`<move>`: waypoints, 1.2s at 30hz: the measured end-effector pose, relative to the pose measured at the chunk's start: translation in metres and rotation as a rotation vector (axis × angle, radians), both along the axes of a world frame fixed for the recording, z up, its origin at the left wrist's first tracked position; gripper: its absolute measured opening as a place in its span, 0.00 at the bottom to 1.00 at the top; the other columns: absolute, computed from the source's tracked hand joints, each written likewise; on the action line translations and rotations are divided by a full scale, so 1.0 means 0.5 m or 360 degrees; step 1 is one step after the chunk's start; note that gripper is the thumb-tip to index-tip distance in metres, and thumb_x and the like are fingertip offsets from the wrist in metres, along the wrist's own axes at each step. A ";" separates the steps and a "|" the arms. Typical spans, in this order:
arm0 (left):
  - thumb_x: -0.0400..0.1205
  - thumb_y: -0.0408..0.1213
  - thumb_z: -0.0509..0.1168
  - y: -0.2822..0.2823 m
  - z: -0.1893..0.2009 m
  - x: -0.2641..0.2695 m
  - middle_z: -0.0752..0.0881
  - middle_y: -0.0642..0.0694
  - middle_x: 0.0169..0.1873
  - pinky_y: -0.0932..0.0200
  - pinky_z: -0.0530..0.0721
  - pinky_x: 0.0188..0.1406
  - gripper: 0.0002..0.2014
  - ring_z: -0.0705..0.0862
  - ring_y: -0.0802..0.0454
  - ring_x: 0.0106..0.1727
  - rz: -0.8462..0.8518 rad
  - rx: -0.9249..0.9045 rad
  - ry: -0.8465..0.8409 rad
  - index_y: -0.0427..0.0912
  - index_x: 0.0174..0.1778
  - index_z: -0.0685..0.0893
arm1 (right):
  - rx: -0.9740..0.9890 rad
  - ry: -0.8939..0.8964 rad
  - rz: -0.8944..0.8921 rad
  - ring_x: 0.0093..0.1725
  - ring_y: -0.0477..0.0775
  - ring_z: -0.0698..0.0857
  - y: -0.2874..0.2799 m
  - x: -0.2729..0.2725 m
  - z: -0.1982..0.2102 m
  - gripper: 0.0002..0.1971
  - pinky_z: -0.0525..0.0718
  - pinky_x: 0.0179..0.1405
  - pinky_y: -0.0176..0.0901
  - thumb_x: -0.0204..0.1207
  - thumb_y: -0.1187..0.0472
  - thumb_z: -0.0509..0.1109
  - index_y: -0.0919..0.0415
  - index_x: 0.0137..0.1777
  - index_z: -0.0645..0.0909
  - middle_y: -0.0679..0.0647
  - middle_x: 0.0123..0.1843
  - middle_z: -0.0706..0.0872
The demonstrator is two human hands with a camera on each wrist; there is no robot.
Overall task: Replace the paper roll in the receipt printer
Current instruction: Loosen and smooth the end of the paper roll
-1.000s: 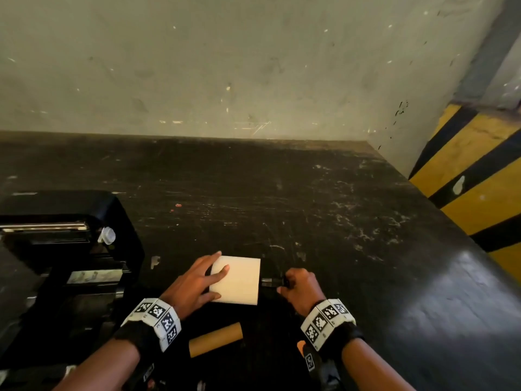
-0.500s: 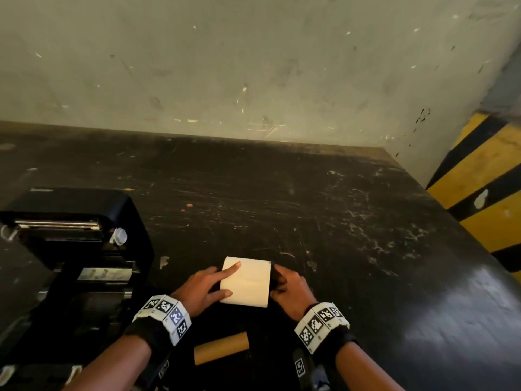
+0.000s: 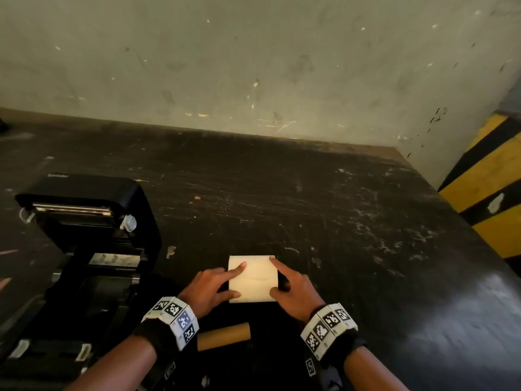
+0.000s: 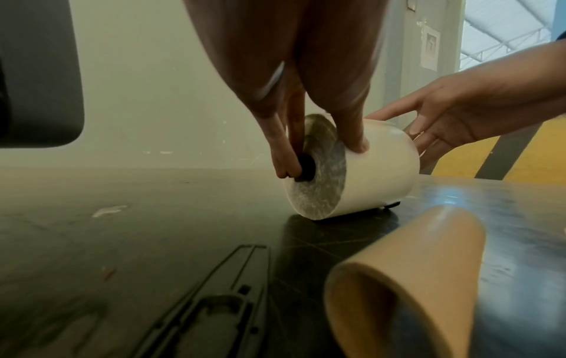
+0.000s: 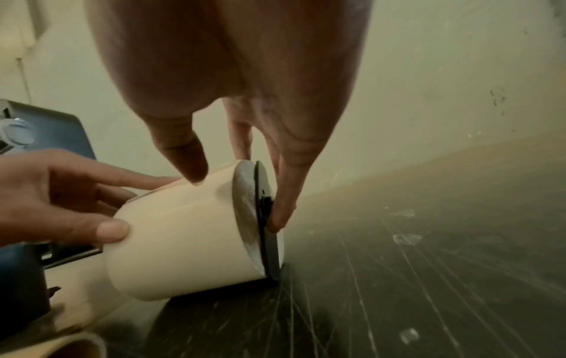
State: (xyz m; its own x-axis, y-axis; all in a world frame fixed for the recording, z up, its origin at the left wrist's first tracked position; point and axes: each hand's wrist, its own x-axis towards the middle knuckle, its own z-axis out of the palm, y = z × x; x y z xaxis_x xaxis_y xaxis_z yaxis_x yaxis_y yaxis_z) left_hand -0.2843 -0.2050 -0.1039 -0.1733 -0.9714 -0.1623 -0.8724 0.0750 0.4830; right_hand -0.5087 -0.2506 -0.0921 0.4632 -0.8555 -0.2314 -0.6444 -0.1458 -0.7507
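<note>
A white paper roll [image 3: 253, 279] lies on its side on the dark table [image 3: 338, 221], held from both ends. My left hand [image 3: 235, 279] grips its left end; the thumb [image 4: 355, 143] rests on the roll [image 4: 376, 174] and the fingers touch a black spindle tip [image 4: 306, 167] poking out of the core. My right hand [image 3: 275, 276] grips the right end, its fingers [image 5: 285, 206] pressing a black flange disc [image 5: 269, 230] against the roll [image 5: 183, 237]. The black receipt printer [image 3: 93, 221] stands to the left with its lid up.
An empty brown cardboard core [image 3: 224, 335] lies on the table just near of the hands, between my wrists. A pale wall [image 3: 253, 66] closes the back, and a yellow-and-black striped surface [image 3: 490, 187] runs along the right edge.
The black spindle that stuck out between the roll and my right hand has gone into the roll. My right hand now sits against the roll's right end.
</note>
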 end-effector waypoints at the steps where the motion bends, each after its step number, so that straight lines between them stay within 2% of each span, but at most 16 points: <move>1: 0.79 0.48 0.65 0.001 -0.002 0.000 0.81 0.44 0.57 0.58 0.76 0.61 0.34 0.80 0.52 0.57 0.0007 -0.0022 0.0013 0.60 0.78 0.55 | -0.0058 0.0020 0.0005 0.69 0.53 0.76 0.003 0.002 0.002 0.36 0.75 0.70 0.50 0.74 0.57 0.70 0.43 0.79 0.56 0.56 0.72 0.75; 4: 0.79 0.48 0.65 0.005 -0.003 -0.002 0.81 0.44 0.57 0.59 0.77 0.59 0.34 0.81 0.52 0.57 -0.0001 -0.0048 -0.0023 0.60 0.78 0.55 | -0.0088 0.0131 0.0036 0.70 0.55 0.74 0.007 0.013 0.004 0.40 0.74 0.70 0.49 0.72 0.51 0.73 0.40 0.79 0.53 0.57 0.75 0.71; 7: 0.80 0.49 0.63 0.009 -0.002 -0.005 0.81 0.44 0.57 0.56 0.79 0.58 0.33 0.81 0.52 0.55 -0.0003 -0.0075 -0.0082 0.61 0.78 0.53 | -0.0135 0.0311 0.0060 0.73 0.61 0.71 0.010 0.028 -0.007 0.42 0.72 0.72 0.56 0.73 0.50 0.71 0.38 0.79 0.48 0.61 0.78 0.66; 9: 0.81 0.50 0.61 0.011 -0.003 -0.005 0.81 0.44 0.58 0.54 0.80 0.58 0.33 0.81 0.51 0.56 -0.0007 -0.0083 -0.0134 0.63 0.78 0.51 | -0.0186 0.0325 0.0027 0.72 0.61 0.72 0.012 0.032 -0.009 0.41 0.74 0.70 0.58 0.73 0.51 0.71 0.38 0.79 0.48 0.62 0.76 0.69; 13: 0.81 0.52 0.60 0.011 -0.003 -0.003 0.80 0.44 0.60 0.52 0.79 0.59 0.34 0.80 0.49 0.58 -0.0028 -0.0055 -0.0245 0.65 0.78 0.47 | -0.0201 0.0300 0.0038 0.69 0.59 0.75 0.014 0.029 0.002 0.40 0.77 0.68 0.55 0.73 0.54 0.72 0.43 0.79 0.52 0.60 0.73 0.73; 17: 0.81 0.54 0.59 0.018 0.009 0.005 0.79 0.44 0.67 0.49 0.79 0.63 0.32 0.79 0.48 0.64 -0.0041 -0.0033 -0.0152 0.65 0.78 0.50 | -0.0214 0.0323 0.0051 0.70 0.59 0.73 0.013 0.030 0.009 0.39 0.76 0.69 0.54 0.73 0.53 0.72 0.44 0.79 0.53 0.61 0.72 0.73; 21: 0.85 0.51 0.52 0.036 0.020 0.020 0.79 0.45 0.70 0.44 0.79 0.65 0.24 0.79 0.44 0.67 0.0330 -0.0166 -0.0075 0.61 0.78 0.58 | -0.0205 0.0308 0.0028 0.70 0.60 0.74 0.012 0.029 0.010 0.40 0.74 0.70 0.54 0.72 0.53 0.73 0.44 0.79 0.54 0.61 0.72 0.73; 24: 0.83 0.46 0.59 0.057 0.009 0.026 0.81 0.44 0.66 0.47 0.81 0.61 0.19 0.81 0.44 0.64 0.0413 0.0074 -0.0366 0.56 0.71 0.72 | -0.0179 0.0338 0.0040 0.72 0.60 0.70 0.010 0.030 0.011 0.40 0.71 0.71 0.54 0.73 0.52 0.72 0.44 0.79 0.53 0.61 0.73 0.72; 27: 0.78 0.48 0.66 0.080 -0.010 0.030 0.79 0.43 0.67 0.48 0.79 0.61 0.23 0.79 0.42 0.66 0.0380 0.0347 -0.0608 0.51 0.70 0.73 | -0.0155 0.0359 0.0043 0.73 0.60 0.69 0.010 0.030 0.013 0.39 0.70 0.71 0.54 0.73 0.52 0.72 0.43 0.80 0.52 0.61 0.74 0.70; 31: 0.74 0.46 0.71 0.086 -0.026 0.038 0.81 0.44 0.64 0.47 0.81 0.60 0.22 0.81 0.42 0.64 0.0359 0.0437 -0.0645 0.49 0.64 0.79 | -0.0184 0.0376 0.0041 0.69 0.60 0.73 0.010 0.032 0.010 0.40 0.73 0.70 0.55 0.72 0.51 0.72 0.43 0.79 0.53 0.61 0.72 0.74; 36: 0.74 0.41 0.71 0.092 -0.050 0.046 0.76 0.43 0.68 0.46 0.79 0.64 0.25 0.76 0.41 0.68 0.0327 0.0342 -0.0641 0.49 0.68 0.75 | -0.0195 0.0425 0.0043 0.69 0.61 0.73 0.014 0.033 0.011 0.40 0.74 0.70 0.56 0.73 0.49 0.71 0.42 0.79 0.51 0.62 0.71 0.74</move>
State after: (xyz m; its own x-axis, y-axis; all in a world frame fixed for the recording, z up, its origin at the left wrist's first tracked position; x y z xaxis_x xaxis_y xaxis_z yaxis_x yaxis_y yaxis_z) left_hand -0.2614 -0.1588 -0.1289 0.1354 -0.9163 -0.3770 -0.9791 -0.1820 0.0907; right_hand -0.4922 -0.2435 -0.0867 0.4230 -0.8727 -0.2438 -0.8113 -0.2449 -0.5308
